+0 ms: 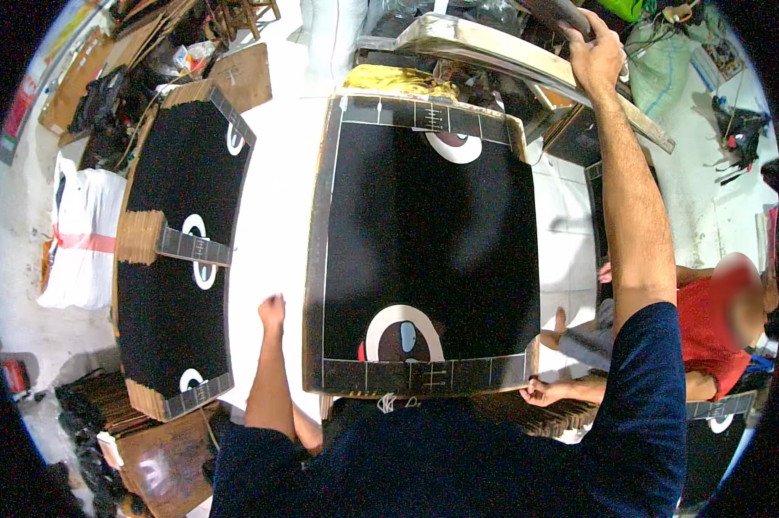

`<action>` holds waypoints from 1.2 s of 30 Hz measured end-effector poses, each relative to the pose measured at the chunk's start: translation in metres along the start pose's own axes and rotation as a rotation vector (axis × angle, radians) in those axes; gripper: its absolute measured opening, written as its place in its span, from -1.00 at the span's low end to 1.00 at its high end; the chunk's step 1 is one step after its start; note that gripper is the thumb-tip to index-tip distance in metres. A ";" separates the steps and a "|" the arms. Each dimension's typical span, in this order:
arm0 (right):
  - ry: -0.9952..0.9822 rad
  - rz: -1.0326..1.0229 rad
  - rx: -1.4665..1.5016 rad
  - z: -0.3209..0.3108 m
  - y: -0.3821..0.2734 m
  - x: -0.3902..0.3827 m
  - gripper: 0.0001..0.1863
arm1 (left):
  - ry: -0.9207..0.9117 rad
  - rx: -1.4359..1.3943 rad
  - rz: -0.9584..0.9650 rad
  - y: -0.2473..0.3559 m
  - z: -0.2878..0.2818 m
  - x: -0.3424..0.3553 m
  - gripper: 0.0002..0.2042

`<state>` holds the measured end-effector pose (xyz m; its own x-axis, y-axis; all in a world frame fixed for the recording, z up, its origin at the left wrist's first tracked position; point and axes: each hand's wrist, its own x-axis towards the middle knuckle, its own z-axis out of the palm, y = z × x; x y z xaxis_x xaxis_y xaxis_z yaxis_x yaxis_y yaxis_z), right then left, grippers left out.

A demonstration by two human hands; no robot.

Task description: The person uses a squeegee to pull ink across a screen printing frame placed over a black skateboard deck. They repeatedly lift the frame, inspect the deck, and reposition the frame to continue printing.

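Note:
At the upper right, my right arm is stretched out, and my right hand (598, 62) is closed round a dark rounded bar (555, 15). Right beside that hand runs a long pale wooden beam (484, 50), partly smeared. My left hand (272, 311) hangs low with fingers curled, between two black pieces, and nothing shows in it. Before me lies a large black sheet (432, 233) on a board, printed with parts of white-ringed eyes and edged with ruled dark strips (424, 375). To the left rests a stack of similar black sheets (173, 285).
A person in a red shirt (709, 319) sits at the right; that person's hand (538, 393) touches the board's near right corner. A yellow cloth (398, 80) lies beyond the far edge. A white bag (87, 233) and a brown board (160, 462) stand at the left.

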<state>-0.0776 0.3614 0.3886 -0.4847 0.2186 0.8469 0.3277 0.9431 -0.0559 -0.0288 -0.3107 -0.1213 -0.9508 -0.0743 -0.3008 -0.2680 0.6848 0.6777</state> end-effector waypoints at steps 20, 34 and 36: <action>-0.044 0.136 0.115 0.023 0.031 0.028 -0.52 | -0.165 0.025 -0.223 -0.192 0.060 -0.279 -0.65; -0.071 0.054 0.049 0.030 0.043 0.045 -0.57 | 0.286 0.404 -0.108 -0.163 -0.041 -0.217 -0.74; -0.015 -0.053 0.091 0.030 0.048 0.051 -0.50 | 0.411 0.031 0.053 -0.113 -0.077 -0.173 -0.78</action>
<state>-0.1107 0.4253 0.4129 -0.5117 0.1711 0.8419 0.2263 0.9722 -0.0600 0.1541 -0.4314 -0.0944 -0.9478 -0.3173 0.0306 -0.2185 0.7165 0.6625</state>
